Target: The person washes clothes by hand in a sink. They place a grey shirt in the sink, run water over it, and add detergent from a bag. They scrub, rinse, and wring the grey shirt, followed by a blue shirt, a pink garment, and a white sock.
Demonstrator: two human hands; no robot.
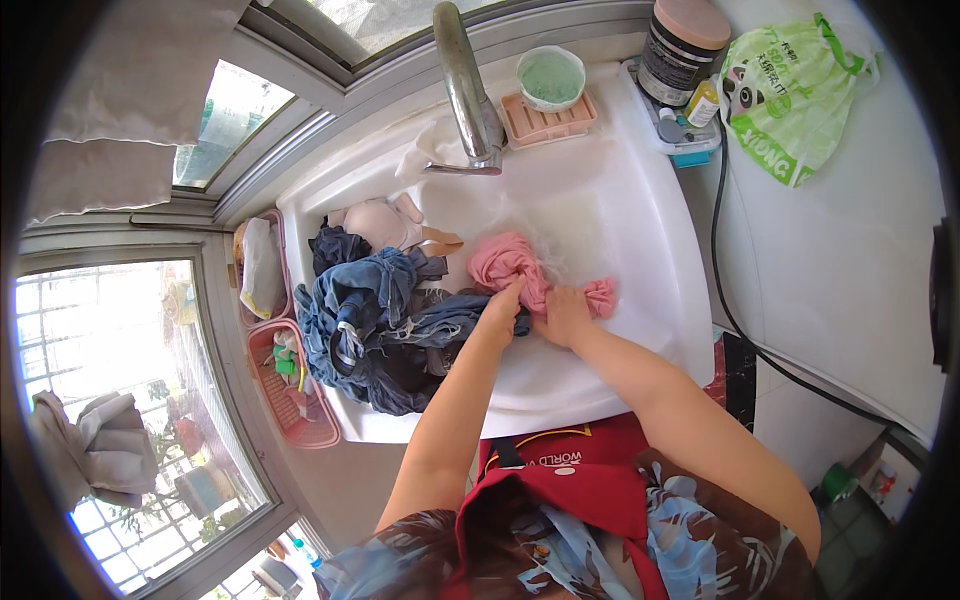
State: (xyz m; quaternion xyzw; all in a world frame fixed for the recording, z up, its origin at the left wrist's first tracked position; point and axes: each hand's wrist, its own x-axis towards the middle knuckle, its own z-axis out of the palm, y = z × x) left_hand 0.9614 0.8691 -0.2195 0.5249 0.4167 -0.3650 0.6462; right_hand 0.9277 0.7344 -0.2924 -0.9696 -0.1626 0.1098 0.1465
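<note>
Both of my hands are on a wet pink cloth (504,259) in a white ceramic sink (660,255). My left hand (504,309) grips its bunched middle, and my right hand (564,313) is closed around it nearer the loose right end. Left of my hands lies a heap of clothes, with blue denim (375,281) on top and a dark blue garment (337,247) behind. A beige bra (379,225) rests at the back of the heap. Above the basin stands a chrome faucet (465,90). Some fingers are hidden in the cloth's folds.
A bowl of green powder (553,79) sits on a pink soap dish (517,126). Pink plastic baskets (322,420) flank the sink's left side. On the right are a black tub (675,56), a small yellow bottle (703,105), a green plastic bag (795,97) and a black cable (718,247).
</note>
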